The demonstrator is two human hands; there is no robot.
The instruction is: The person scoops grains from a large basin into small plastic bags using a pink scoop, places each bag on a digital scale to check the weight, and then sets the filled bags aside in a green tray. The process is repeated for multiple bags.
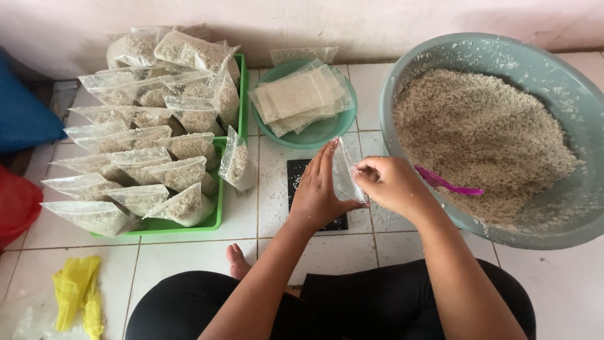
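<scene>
From the head camera, both hands met over a small black scale (301, 173) on the tiled floor (189, 252). The left hand (321, 189) stood edge-up with flat fingers against one side of an empty clear plastic bag (345, 171), and the right hand (393, 184) pinched the bag's other side between thumb and fingertips, so the bag was held between the two, just in front of the person's wrists.

Just right of the right hand lay a pink scoop (450, 184) on the inner wall of a large grey-green basin (402, 75) heaped with pale flaky grain. Beyond the fingertips sat a teal bowl (321, 132) stacked with flat empty bags. Well left of the left hand, a green tray (217, 220) carried many filled bags.

To do this well, I judged that the two film layers should be rubbed apart at the mouth, gently, so the thin plastic would not tear, with the bag kept upright near the basin.
</scene>
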